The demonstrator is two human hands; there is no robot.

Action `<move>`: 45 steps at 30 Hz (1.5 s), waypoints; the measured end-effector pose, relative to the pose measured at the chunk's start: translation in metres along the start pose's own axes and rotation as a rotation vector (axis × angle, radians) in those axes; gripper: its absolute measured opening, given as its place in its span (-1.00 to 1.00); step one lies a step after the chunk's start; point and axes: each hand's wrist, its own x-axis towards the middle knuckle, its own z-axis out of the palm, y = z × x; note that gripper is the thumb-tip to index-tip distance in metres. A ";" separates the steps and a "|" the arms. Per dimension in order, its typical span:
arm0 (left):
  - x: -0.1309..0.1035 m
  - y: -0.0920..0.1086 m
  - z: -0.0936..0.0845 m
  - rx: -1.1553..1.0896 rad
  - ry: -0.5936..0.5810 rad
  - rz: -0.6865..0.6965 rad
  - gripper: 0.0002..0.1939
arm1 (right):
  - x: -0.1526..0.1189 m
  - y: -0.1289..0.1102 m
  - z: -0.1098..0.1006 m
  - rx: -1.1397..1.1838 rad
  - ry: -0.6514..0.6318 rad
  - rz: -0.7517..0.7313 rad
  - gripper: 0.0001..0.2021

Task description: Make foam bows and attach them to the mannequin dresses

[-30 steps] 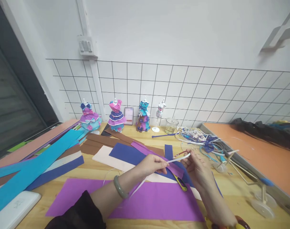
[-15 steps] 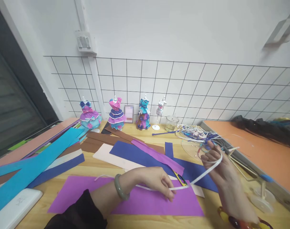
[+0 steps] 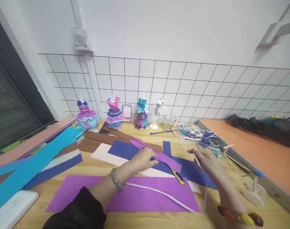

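My left hand, with a jade-green bangle on its wrist, is over the dark blue strip. Its fingertips reach the edge of a narrow purple strip; thumb and fingers are apart, holding nothing visible. My right hand, slightly blurred, is closed on a white ribbon at the right. Part of the white ribbon lies across a large purple sheet, and a thin length hangs below the right hand. Scissors with yellow and black handles stick out from under the purple strip, their blades hidden.
Dressed miniature mannequins and a bare one stand by the wall grid. A glass cup and a tangle of ribbons lie behind my right hand. Turquoise strips and a white box-like object are left; an orange-lined tray is right.
My left hand has let go of the white ribbon and moved up and left to the purple strip. The ribbon has dropped onto the purple sheet; my right hand has lowered, still holding it.
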 end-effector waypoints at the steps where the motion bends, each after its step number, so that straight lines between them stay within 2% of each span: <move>1: 0.001 -0.002 0.003 0.080 0.048 0.025 -0.74 | 0.001 0.002 0.000 -0.204 0.005 -0.015 -0.71; 3: 0.002 -0.006 0.009 0.180 0.072 0.085 -0.77 | 0.005 0.007 -0.001 -0.574 -0.032 -0.033 -0.66; 6: -0.001 -0.008 0.016 0.250 0.025 0.182 -0.76 | 0.010 0.020 -0.004 -0.910 -0.086 -0.076 -0.59; 10: -0.002 -0.012 0.025 0.313 -0.020 0.225 -0.73 | 0.010 0.037 -0.004 -1.082 -0.069 -0.085 -0.61; 13: -0.001 -0.015 0.029 0.332 -0.025 0.241 -0.72 | 0.007 0.038 -0.001 -1.129 -0.025 -0.091 -0.58; 16: 0.001 -0.015 0.031 0.344 -0.014 0.252 -0.75 | 0.003 0.027 0.007 -1.108 0.025 -0.110 -0.53; 18: 0.001 -0.012 0.030 0.357 0.008 0.256 -0.77 | 0.002 0.018 0.017 -1.030 0.016 -0.186 -0.53; 22: -0.001 0.001 0.025 0.399 0.065 0.308 -0.78 | 0.000 0.013 0.040 -0.775 -0.160 -0.418 -0.65; 27: -0.004 0.017 0.021 0.393 0.052 0.379 -0.74 | -0.003 0.020 0.052 -0.642 -0.315 -0.396 -0.70; 31: -0.006 0.022 0.021 0.393 -0.008 0.405 -0.70 | -0.006 0.020 0.051 -0.580 -0.415 -0.403 -0.73; 35: -0.007 0.020 0.020 0.360 -0.072 0.408 -0.64 | -0.006 0.022 0.052 -0.609 -0.464 -0.409 -0.72; 40: -0.010 0.017 0.019 0.297 -0.234 0.382 -0.55 | -0.007 0.021 0.053 -0.633 -0.507 -0.423 -0.70; 45: -0.013 0.020 0.017 0.271 -0.298 0.361 -0.47 | -0.011 0.018 0.056 -0.578 -0.558 -0.411 -0.70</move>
